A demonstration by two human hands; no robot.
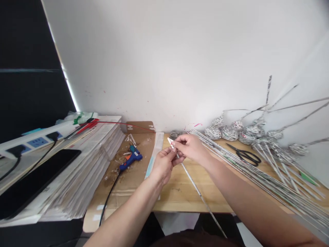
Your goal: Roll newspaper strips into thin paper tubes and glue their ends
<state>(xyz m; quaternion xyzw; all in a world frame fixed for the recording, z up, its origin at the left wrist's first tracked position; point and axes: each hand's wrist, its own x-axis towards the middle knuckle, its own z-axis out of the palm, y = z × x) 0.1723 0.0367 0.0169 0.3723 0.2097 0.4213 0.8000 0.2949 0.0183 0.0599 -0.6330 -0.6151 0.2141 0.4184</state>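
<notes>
A pale wall (180, 61) stands behind the wooden table (171, 185). On the left rises a thick stack of newsprint (95, 178), and beside it a cardboard sheet (141, 178) lies on the table, stained and strewn with scraps. A long bundle of rolled-paper rods (259, 178) slants across the table's right side. The paper tube (192, 182) in the person's grasp runs from above the table down past its near edge, its white, pointed end uppermost.

On the newsprint sit a white power strip (43, 137), a black phone (41, 181) and a crumpled plastic bag (84, 117) whose contents cannot be made out. The strip's blue sockets hold 2 black plugs (53, 136).

At least 5 rounded woven paper pieces (230, 133) line the wall at the right, several trailing long paper ends; whether anything is inside them cannot be told.

The left hand (164, 163) pinches the tube a little below its tip; the right hand (191, 145) closes thumb and fingers on it just beside, the 2 hands touching or nearly so. Black-handled scissors (239, 151) lie between rods and woven pieces. A blue glue gun (131, 159) rests on the cardboard.
</notes>
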